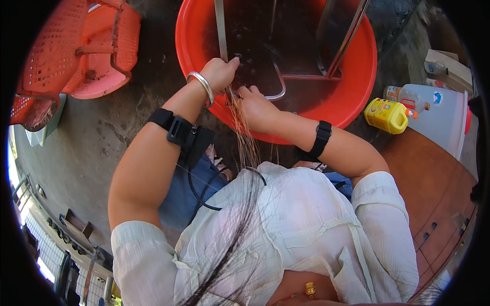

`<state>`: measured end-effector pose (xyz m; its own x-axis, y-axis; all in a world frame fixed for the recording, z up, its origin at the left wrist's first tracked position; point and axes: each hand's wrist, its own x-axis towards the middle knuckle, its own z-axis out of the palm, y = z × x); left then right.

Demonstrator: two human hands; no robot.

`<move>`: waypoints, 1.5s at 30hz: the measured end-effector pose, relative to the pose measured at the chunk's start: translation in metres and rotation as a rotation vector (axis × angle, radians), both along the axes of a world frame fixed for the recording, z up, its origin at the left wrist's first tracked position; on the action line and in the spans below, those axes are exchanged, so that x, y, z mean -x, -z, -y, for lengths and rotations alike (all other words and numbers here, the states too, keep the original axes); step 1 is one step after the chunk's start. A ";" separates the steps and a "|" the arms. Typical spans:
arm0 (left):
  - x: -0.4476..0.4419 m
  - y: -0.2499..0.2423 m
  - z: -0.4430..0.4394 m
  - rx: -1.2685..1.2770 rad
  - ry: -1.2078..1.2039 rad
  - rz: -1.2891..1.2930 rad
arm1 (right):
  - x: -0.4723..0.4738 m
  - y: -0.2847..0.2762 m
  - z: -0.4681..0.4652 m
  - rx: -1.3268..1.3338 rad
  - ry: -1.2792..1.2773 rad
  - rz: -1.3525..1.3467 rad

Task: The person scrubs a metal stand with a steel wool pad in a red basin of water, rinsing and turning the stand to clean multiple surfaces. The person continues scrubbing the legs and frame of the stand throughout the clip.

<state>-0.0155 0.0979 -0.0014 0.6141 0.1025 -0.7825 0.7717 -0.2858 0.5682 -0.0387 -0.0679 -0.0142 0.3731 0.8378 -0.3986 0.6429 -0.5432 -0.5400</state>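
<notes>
In front of me, a red plastic tub (360, 88) holds dark water (252, 46). A shiny metal tube frame (306, 77) stands in the tub, with bars rising past the top of the view. My left hand (219, 74), wearing a silver bangle (203, 85), is closed around a flat metal bar (221, 28) at the tub's left side. Just below it, near the tub's near rim, my right hand (257, 109) has its fingers bent close to the lower part of that bar. Strands of hair hang over this spot, so whether the right hand grips anything is hidden.
Red plastic baskets (99, 57) stand at the left on the concrete floor (88, 153). At the right are a yellow jug (386, 115), a clear bottle (415, 100), a translucent plastic bin (440, 114) and a brown board-like surface (428, 183). A black cable (195, 195) hangs by my lap.
</notes>
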 end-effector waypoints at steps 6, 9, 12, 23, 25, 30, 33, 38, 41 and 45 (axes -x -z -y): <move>0.001 -0.005 0.001 0.010 0.009 0.001 | -0.028 0.028 0.093 -0.091 0.036 0.032; 0.000 -0.009 0.001 0.021 0.028 -0.008 | -0.064 0.046 0.108 -0.114 -0.047 0.019; 0.000 -0.012 -0.001 0.022 0.037 -0.004 | -0.097 0.064 0.083 0.170 -0.103 -0.025; -0.004 0.002 -0.002 0.013 0.070 -0.016 | -0.064 0.078 0.100 -0.146 0.409 0.186; 0.000 0.004 -0.002 0.026 0.035 0.016 | -0.061 0.074 0.093 -0.139 0.323 0.239; 0.000 0.007 -0.004 0.073 0.034 0.021 | -0.107 0.024 0.123 -0.034 0.315 -0.418; 0.000 0.008 -0.004 0.081 0.042 0.041 | -0.131 0.006 0.132 -0.252 0.627 -0.964; -0.001 0.007 -0.004 0.071 0.026 0.031 | -0.102 0.029 0.093 0.087 0.321 -0.253; -0.001 0.006 -0.004 0.038 0.064 0.061 | -0.084 0.043 0.065 0.147 0.245 -0.018; -0.001 0.005 -0.004 0.083 0.048 0.066 | -0.118 0.048 0.032 -0.287 0.567 -0.224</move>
<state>-0.0143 0.1015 -0.0060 0.6673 0.0084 -0.7447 0.7184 -0.2710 0.6407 0.0798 -0.0998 -0.0622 0.7203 0.6211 -0.3088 0.1561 -0.5789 -0.8003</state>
